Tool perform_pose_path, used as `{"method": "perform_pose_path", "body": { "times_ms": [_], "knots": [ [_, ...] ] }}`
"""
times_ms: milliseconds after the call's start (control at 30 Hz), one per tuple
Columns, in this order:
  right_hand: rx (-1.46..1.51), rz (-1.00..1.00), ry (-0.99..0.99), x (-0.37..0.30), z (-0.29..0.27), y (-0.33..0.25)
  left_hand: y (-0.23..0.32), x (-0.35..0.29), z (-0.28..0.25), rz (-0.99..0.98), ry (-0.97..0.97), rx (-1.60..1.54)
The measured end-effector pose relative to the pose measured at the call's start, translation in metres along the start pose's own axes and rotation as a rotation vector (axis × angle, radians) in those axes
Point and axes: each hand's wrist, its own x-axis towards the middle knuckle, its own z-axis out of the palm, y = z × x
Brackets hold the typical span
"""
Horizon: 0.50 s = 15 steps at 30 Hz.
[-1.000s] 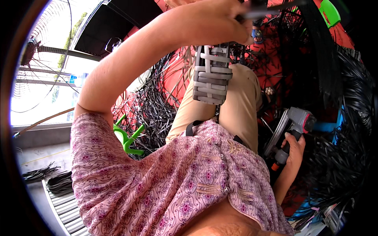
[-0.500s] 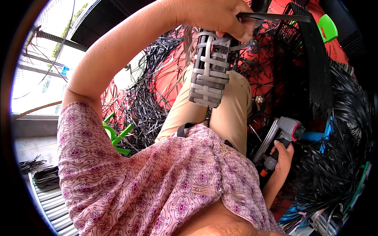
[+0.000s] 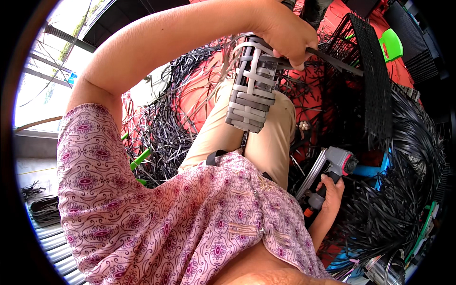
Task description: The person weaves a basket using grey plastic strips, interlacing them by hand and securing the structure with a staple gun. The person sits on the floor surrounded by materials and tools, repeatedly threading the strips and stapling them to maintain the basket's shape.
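My left hand (image 3: 290, 37) reaches in from the upper left and is closed on a flat dark grey weaving strip (image 3: 338, 62). The strip's free end points right and slightly down. Just below this hand, a narrow frame (image 3: 251, 95) woven with light and dark grey strips stands over my knees. Loose strip ends hang at its upper left side. At the right, my right hand (image 3: 332, 195) is wrapped round the handle of a grey nail or staple gun (image 3: 338, 160) with red trim, held away from the woven frame. Its long magazine slants down to the left.
Tangled black strips (image 3: 164, 116) lie on the red floor covering (image 3: 209, 85) at the left. A thick black strip bundle (image 3: 418, 128) lies at the right. A black woven panel (image 3: 375, 80) stands near a green plastic piece (image 3: 390, 45). A metal cup-like container (image 3: 387, 270) is at the lower right.
My left hand has come down and a little right, and the strip's free end now tilts downward. The gun and my right hand appear slightly further left, as the view has also shifted.
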Motion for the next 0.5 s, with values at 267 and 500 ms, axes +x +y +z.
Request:
{"method": "perform_pose_path", "body": {
  "times_ms": [267, 500],
  "knots": [
    [0.033, 0.016, -0.02, 0.004, -0.004, 0.006, -0.003, 0.009, -0.004, 0.065, -0.096, 0.1],
    [0.041, 0.034, -0.015, 0.003, -0.007, 0.009, -0.023, -0.023, 0.065, 0.438, 0.436, 0.218]
  ]
}}
